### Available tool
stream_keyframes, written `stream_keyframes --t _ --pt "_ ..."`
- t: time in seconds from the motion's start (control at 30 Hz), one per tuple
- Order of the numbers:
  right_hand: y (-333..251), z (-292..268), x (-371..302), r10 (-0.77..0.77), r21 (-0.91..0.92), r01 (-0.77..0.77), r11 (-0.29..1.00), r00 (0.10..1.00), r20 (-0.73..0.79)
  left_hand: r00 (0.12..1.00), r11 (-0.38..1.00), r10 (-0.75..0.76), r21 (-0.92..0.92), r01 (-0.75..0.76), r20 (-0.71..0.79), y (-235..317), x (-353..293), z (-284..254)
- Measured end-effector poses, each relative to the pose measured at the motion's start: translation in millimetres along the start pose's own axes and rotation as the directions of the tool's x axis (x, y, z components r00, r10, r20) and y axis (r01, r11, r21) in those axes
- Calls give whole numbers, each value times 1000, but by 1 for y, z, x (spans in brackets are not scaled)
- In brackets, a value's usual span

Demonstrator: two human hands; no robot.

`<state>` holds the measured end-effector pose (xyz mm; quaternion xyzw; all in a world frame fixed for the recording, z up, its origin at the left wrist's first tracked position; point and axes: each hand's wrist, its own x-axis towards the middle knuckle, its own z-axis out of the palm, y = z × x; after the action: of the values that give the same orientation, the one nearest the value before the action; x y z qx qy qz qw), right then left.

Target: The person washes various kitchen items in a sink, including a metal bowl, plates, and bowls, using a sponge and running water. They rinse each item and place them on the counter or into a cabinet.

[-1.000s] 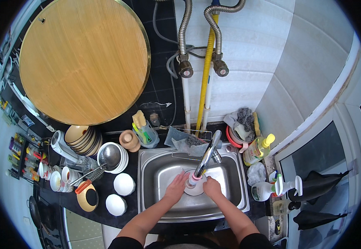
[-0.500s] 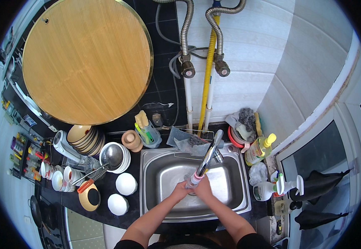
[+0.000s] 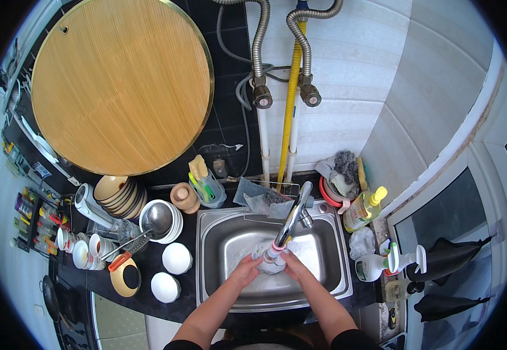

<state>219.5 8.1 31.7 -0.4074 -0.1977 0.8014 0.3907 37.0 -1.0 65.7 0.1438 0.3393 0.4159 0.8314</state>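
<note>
Over the steel sink (image 3: 202, 274), my left hand (image 3: 247, 270) and my right hand (image 3: 294, 265) are raised on either side of the faucet's (image 3: 291, 220) pinkish spout end. Their fingers reach inward and stay apart from each other, with fingertips close to the spout. Between them and below the spout is a pale, glassy round patch that looks like splashing water, and I make out no solid thing there. The drain is partly hidden beneath it. Neither hand appears to grip anything.
Left of the sink stand two white bowls (image 3: 177, 258), stacked white bowls with a ladle (image 3: 159, 219), and brown bowls (image 3: 116, 195). A wire rack (image 3: 268, 201) spans the sink's back. On the right are a yellow-capped bottle (image 3: 363, 210) and spray bottles (image 3: 373, 267).
My hands were together just under the spout. They have parted sideways, and the pale watery patch between them now shows.
</note>
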Motion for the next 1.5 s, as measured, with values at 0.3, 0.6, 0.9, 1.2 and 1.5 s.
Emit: stream_keyframes --t 0.3,0.6,0.9,1.2,1.5 --pt "-4 -1 -6 77 -73 -107 992 940 -332 999 999 -42 -29 41 -26 -17 25 -26" --pt "-4 10 -18 -64 477 58 877 998 -4 988 987 -34 -162 9 -151 -7 30 -31" --pt "-3 -3 5 -107 624 249 741 961 -255 979 697 11 704 137 -202 -31 38 -12" --pt "1 39 10 -138 355 229 906 954 -265 940 892 6 427 150 -342 -12 9 -28" --pt "2 53 -23 -398 -950 186 252 915 74 881 717 174 670 194 -441 10 4 16"
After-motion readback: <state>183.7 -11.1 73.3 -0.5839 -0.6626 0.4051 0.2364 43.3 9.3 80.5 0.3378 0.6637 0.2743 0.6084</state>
